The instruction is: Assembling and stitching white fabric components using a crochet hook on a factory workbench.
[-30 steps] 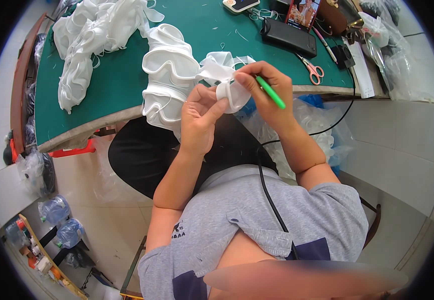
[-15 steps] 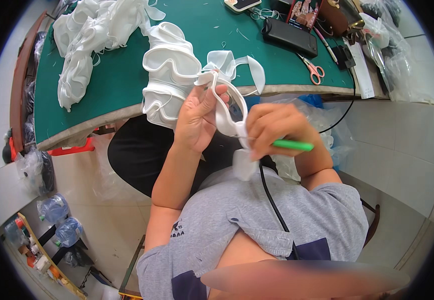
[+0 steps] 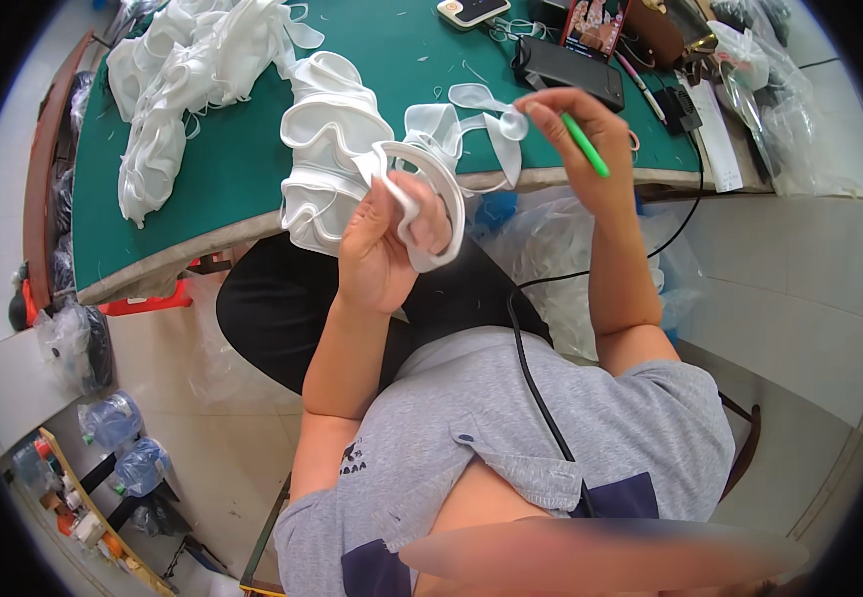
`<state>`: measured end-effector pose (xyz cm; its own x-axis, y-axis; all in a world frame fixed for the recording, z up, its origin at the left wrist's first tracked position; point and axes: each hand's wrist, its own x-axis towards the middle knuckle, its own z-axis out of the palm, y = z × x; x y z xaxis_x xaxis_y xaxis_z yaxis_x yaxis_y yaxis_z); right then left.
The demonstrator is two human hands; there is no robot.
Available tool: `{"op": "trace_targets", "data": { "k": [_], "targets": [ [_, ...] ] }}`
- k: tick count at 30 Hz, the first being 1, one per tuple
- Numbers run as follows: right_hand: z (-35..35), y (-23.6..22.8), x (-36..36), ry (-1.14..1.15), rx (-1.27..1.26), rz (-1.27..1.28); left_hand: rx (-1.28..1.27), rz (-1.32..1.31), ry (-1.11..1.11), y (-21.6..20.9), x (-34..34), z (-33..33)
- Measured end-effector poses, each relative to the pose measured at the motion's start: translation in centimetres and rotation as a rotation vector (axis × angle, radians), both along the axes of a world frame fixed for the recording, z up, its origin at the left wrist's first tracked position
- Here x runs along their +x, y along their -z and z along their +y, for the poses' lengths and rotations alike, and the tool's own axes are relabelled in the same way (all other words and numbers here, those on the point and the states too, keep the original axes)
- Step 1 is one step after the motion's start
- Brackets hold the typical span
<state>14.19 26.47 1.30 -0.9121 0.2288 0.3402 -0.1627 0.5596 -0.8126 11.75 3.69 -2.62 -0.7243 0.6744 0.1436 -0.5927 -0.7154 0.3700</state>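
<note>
My left hand is closed around a white, goggle-shaped fabric ring with a raised rim and an open middle, held over my lap. My right hand is up over the table's front edge, a slim green-handled tool tucked in it; its working tip is hidden. At the right fingertips is a limp white offcut; I cannot tell whether it is still pinched. Just below it lie more white offcuts. Left of my left hand, several similar white goggle-shaped pieces are stacked in a row.
A heap of white pieces covers the left of the green table. At the back right are a black case, a phone, a pen and a brown bag. A black cable runs across my front.
My right hand has moved up and away over the table, carrying the offcut off the ring. The left hand has turned the ring and drawn it slightly down.
</note>
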Motion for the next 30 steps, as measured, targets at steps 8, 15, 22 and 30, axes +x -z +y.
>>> {"op": "trace_targets", "data": {
  "k": [8, 15, 22, 30],
  "targets": [
    [-3.9, 1.6, 1.6, -0.519, -1.074, -0.441, -0.037, 0.264, -0.049, 0.0, 0.8, -0.6],
    [-4.1, 2.1, 2.2, -0.394, -0.796, -0.336, -0.561, 0.519, -0.045, -0.7, 2.1, -1.0],
    [0.3, 0.3, 5.6, -0.281, -0.771, -0.101, -1.011, 1.273, -0.004, -3.8, 2.7, 0.0],
    [9.6, -5.8, 15.4, 0.399, -0.457, 0.319, -1.775, 1.522, -0.698, -4.5, -2.8, -5.8]
  ]
}}
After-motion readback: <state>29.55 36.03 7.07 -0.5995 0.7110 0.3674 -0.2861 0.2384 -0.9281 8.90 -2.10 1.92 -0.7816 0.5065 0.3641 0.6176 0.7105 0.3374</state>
